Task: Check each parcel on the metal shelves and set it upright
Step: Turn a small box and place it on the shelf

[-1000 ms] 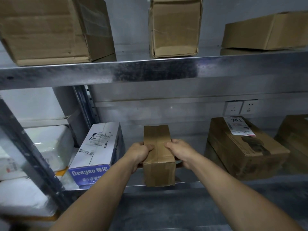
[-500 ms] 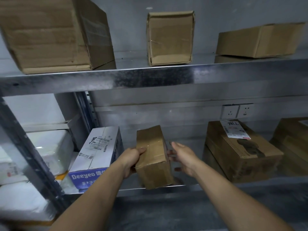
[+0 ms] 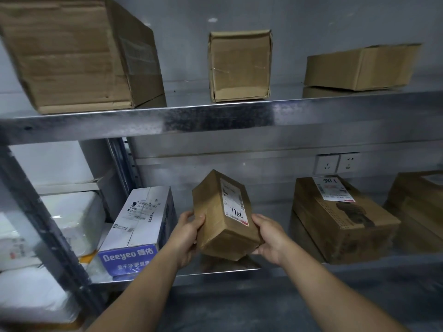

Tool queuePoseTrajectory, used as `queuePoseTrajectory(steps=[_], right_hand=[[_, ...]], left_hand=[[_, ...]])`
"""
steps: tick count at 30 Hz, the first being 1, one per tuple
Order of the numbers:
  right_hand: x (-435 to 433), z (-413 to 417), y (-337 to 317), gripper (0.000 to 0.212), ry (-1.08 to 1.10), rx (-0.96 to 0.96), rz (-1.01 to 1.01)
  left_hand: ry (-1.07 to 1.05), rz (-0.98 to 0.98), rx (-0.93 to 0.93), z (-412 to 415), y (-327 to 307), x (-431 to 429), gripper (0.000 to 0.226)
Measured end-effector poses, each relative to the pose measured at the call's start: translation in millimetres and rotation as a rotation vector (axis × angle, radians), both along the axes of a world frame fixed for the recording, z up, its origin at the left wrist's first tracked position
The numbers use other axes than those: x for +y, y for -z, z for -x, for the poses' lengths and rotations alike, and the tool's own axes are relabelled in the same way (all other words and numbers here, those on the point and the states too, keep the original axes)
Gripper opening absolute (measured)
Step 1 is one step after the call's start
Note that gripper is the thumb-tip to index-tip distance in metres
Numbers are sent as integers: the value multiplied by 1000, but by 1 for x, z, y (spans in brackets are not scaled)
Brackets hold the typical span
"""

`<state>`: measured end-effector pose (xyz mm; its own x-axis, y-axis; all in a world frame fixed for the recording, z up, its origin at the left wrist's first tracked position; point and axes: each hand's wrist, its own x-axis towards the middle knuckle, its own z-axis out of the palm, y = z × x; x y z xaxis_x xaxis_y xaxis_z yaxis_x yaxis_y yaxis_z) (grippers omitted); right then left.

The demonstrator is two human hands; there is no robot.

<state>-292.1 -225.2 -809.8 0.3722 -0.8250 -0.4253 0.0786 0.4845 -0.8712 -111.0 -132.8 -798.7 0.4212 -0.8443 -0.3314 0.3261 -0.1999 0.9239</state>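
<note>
Nearest to us, our left hand point(image 3: 189, 232) and right hand point(image 3: 269, 238) both grip the small brown parcel point(image 3: 215, 226). The left has its fingers wrapped round the parcel's left side and its thumb on the upper face, and the right cups the lower right edge. The parcel hangs tilted just over the front of the lower metal shelf point(image 3: 153, 279) with one corner pointing down; whether that corner touches the metal we cannot tell. Its white shipping label point(image 3: 233, 202), with a handwritten number, faces up towards us. We judge this to be the checking step for this parcel: it is turned so the label can be read, and it is not yet set down. The next move, as we see it, calls for rotating it onto a flat face and lowering it squarely into the gap between the blue and white carton point(image 3: 141, 224) on its left and the labelled brown box point(image 3: 342, 224) on its right, without knocking either. Further right sits another brown box point(image 3: 419, 204), and at far left, past a dark steel upright point(image 3: 40, 212), lie white wrapped packages point(image 3: 72, 212). Behind the lower shelf two wall sockets point(image 3: 336, 162) show. Above, the upper metal shelf point(image 3: 215, 118) carries a large carton point(image 3: 76, 56), a small upright box point(image 3: 239, 65) and a flat box point(image 3: 359, 68), with a plain grey wall point(image 3: 311, 20) behind.
</note>
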Motion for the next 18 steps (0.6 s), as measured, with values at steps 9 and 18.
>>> queuePoseTrajectory(steps=[9, 18], right_hand=[[3, -1, 1, 20, 90, 131, 267], [6, -12, 1, 36, 33, 192, 193]], left_hand=[[-55, 39, -353, 11, 12, -13, 21], [68, 65, -219, 17, 32, -18, 53]])
